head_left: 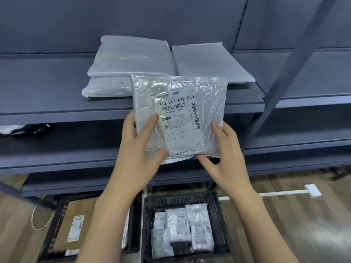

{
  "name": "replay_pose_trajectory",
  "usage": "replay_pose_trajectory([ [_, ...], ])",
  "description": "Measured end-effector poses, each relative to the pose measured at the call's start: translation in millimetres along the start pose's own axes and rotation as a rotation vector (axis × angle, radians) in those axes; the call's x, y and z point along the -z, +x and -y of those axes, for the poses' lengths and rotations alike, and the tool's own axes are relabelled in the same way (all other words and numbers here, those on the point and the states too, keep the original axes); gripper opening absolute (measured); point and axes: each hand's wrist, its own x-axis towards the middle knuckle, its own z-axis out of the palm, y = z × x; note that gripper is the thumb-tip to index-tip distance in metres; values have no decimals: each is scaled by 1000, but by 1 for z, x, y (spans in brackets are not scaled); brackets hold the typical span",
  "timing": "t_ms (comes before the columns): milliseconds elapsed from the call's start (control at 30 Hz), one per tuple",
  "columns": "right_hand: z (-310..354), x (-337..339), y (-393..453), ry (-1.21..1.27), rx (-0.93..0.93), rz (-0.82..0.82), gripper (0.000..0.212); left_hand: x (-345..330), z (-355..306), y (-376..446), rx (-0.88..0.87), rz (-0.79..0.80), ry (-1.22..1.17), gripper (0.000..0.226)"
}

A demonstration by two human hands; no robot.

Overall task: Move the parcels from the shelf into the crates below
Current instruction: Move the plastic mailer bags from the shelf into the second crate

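Above the black crate [218, 221], left hand [136, 149] and right hand [226, 152] pinch the parcel [178, 114] by its lower edges.

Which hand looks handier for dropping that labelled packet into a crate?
Probably the right hand: it pinches the labelled packet's lower right corner, almost straight above the black crate of white parcels. The left hand grips it too, nearer the crate holding a cardboard box.

Grey metal shelf [47, 88] carries stacked white parcels [131, 61]; two black crates [218, 221] with parcels sit on wooden floor [313, 224].
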Motion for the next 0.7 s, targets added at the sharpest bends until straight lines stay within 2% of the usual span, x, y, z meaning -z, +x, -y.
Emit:
replay_pose_trajectory([
  [167, -18, -20, -53, -65, -166, 74, 78, -40, 30, -38, 143, 115, -41, 72],
  [367, -50, -58, -156, -123, -462, 286, 78, -95, 83, -114, 428, 392, -148, 73],
  [533, -78, -93, -233, -125, -627, 468, 77, -137, 136, -179, 638, 634, -23, 73],
  [700, -111, -136, -296, -88, -697, 680, 79, -183, 186, -240, 782, 786, 85, 76],
])
